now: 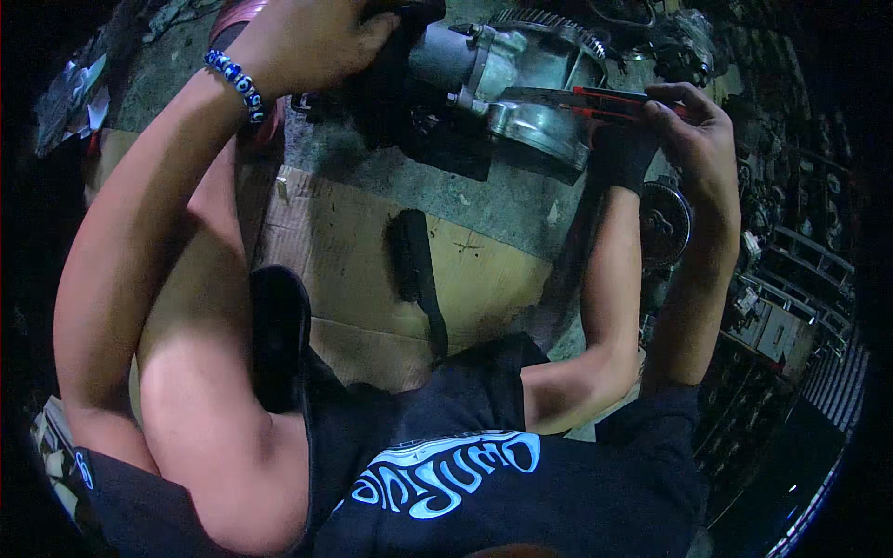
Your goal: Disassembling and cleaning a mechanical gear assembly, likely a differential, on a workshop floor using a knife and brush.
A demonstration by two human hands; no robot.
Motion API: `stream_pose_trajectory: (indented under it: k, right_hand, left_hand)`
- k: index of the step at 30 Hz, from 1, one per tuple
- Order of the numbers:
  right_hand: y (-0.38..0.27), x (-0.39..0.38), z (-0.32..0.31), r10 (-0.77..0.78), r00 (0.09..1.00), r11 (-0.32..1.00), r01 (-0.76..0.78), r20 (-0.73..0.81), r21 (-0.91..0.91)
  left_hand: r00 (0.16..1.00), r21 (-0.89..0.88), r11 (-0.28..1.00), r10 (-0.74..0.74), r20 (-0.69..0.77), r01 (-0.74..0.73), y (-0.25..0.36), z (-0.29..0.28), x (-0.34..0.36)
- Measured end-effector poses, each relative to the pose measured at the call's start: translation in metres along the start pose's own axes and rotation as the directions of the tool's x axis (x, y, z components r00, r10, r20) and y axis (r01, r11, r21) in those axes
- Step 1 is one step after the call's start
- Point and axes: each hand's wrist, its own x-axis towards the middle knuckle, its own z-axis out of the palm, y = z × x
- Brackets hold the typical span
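Observation:
My right hand [693, 130], in from the right, is closed around a red-and-black-handled tool [609, 102]. The tool's narrow grey metal end points left and lies over a silver metal gear housing [544, 126]; whether it touches cannot be seen. A toothed rim shows along the housing's far side, and a grey cylinder [445, 58] joins its left. At the top edge my left hand [312, 42], below which a blue bead bracelet circles the wrist, has its fingers curled at a dark part left of the cylinder. What they grip is lost in shadow.
Below the housing, a black-handled brush [416, 265] lies on a flattened cardboard sheet [344, 223]. My bent bare legs flank it. A round toothed part [665, 221] and other metal parts crowd the right side. Crumpled scraps [82, 93] are at the far left.

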Motion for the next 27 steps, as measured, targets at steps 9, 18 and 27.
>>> stream_pose_trajectory:
  k: [9, 18, 27]
  right_hand:
    - [0.004, -0.011, 0.006, -0.113, 0.992, 0.994, 0.113, -0.05, 0.006]
    - [0.009, -0.023, 0.017, -0.06, 0.992, 0.996, 0.067, -0.115, 0.062]
    - [0.021, -0.014, 0.007, -0.038, 0.991, 0.995, 0.05, -0.125, 0.092]
  left_hand:
    - [0.996, 0.052, 0.996, -0.071, 0.049, 0.068, 0.014, 0.001, 0.008]
    - [0.994, 0.069, 0.993, -0.098, 0.055, 0.094, 0.014, 0.002, 0.011]
    - [0.993, 0.079, 0.992, -0.107, 0.047, 0.103, 0.013, 0.003, 0.013]
